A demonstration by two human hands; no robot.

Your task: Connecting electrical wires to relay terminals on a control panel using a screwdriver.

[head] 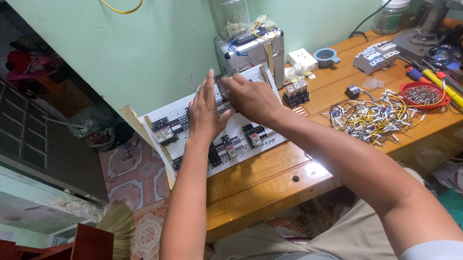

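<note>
Hands (pixel 230 106) hide board (pixel 189 116) parts — unclear.

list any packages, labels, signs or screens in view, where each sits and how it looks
No signs or screens show.
Clear plastic jar: on the metal case by the green wall, holds pale parts.
Second jar: back right of the bench, clear with white lid.
White box: right of the case, squarish.
Left hand and right hand: on the white perforated board.

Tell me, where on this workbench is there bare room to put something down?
Bare wood lies along the front edge of the bench, below the white perforated panel. The right side is crowded: a wire bundle, a red dish of screws, screwdrivers.
</note>
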